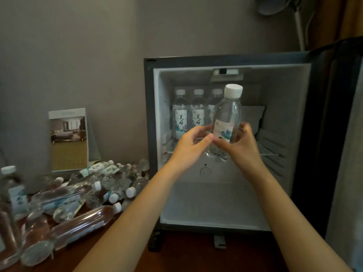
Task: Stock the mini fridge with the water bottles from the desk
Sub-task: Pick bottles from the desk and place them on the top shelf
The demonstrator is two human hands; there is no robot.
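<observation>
Many clear, thin-walled plastic bottles (88,189) lay heaped on the dark wooden bench (176,258), below and left of the hands. The left hand (191,146) and right hand (243,144) both curled thumb and fingers round the lower body of one upright white-capped bottle (228,112) at the open fridge (290,122), just in front of three like bottles (198,112) on its wire shelf (271,154). It wanted setting down right of that row, and freeing only once its base sat flat across the wires.
</observation>
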